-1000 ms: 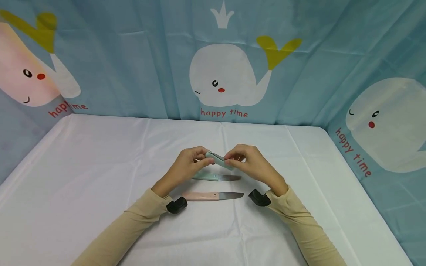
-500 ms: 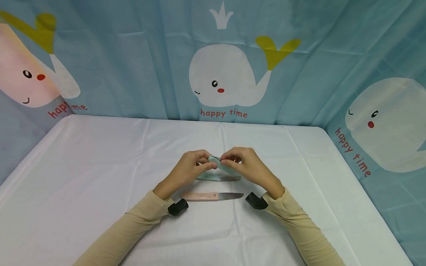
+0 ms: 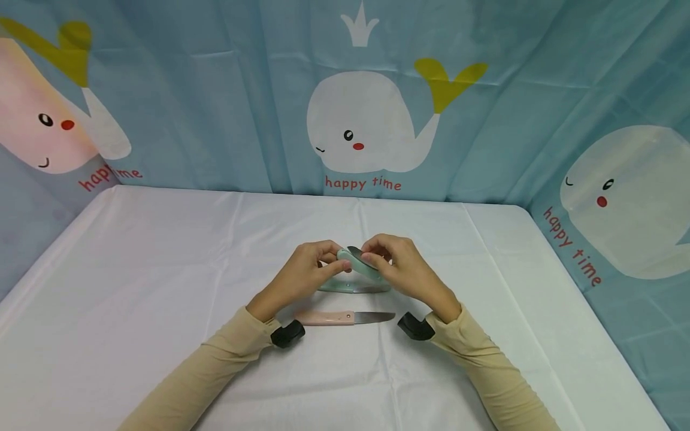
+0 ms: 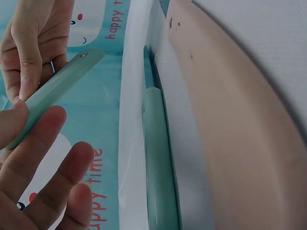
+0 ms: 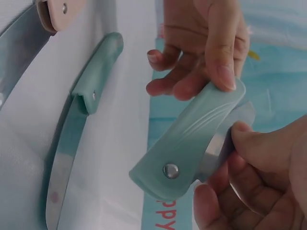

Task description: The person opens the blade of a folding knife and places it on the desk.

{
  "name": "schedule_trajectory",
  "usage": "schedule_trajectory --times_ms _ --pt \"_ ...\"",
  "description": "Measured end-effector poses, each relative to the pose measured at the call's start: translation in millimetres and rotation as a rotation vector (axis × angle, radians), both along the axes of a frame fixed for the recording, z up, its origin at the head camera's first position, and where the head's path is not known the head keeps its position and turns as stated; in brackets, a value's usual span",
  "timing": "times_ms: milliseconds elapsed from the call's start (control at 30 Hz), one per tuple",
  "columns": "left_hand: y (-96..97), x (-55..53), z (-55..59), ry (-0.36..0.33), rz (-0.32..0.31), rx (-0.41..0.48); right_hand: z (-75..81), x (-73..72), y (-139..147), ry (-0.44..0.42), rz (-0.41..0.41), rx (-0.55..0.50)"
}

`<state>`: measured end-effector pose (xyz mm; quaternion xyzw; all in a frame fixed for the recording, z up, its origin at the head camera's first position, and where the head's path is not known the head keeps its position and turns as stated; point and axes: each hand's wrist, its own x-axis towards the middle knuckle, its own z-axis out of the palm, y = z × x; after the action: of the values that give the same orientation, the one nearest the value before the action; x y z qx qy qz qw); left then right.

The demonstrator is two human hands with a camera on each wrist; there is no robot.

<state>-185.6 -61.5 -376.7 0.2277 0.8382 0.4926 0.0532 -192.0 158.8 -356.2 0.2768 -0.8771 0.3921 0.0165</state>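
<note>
A light green folding knife [image 5: 184,141] is held up between both hands, its blade [image 5: 216,151] swung partly out of the handle slot. My left hand [image 3: 307,266] pinches the rounded handle end between thumb and fingers. From the other side my right hand [image 3: 403,262] pinches the blade by its thumb and fingers. Just below, a second green folding knife [image 3: 336,287] lies unfolded on the white cloth, partly covered by the held one in the head view. Closer to me lies an unfolded pink folding knife [image 3: 326,318], blade pointing right.
A white cloth [image 3: 162,251] covers the table. Blue curtains [image 3: 215,102] printed with whales rise at the back and both sides. A black wrist device [image 3: 287,333] sits at the left cuff, and another black device [image 3: 416,325] at the right.
The right hand drew closer to the left, then lifted slightly while pinching the blade. The blade, lying within the handle before, now stands out from it. The lying knives stayed put.
</note>
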Motion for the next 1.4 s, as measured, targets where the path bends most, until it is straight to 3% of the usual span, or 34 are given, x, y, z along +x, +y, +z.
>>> schedule_trajectory --times_ms 333,567,767,1000,1267,1400 --pt "-3.6 -3.6 0.2 -0.024 0.036 -0.032 1.2 -3.6 6.3 0.002 -0.045 -0.042" --pt "-6.3 -5.3 -2.6 -0.054 0.013 -0.009 0.4 -3.9 5.0 -0.034 -0.027 -0.037" --pt "-5.7 -5.3 -2.9 -0.032 -0.02 0.024 0.8 -3.1 3.5 -0.044 -0.007 -0.029" --pt "-6.4 -4.7 -1.2 0.009 -0.025 0.022 -0.4 -2.4 3.1 0.002 0.014 -0.062" --pt "-3.8 -2.3 0.5 -0.042 -0.074 -0.009 -0.1 -1.0 0.4 0.039 0.047 -0.064" --pt "-4.3 -0.8 1.3 -0.032 -0.081 -0.007 -0.1 -0.8 -0.2 0.078 0.054 -0.065"
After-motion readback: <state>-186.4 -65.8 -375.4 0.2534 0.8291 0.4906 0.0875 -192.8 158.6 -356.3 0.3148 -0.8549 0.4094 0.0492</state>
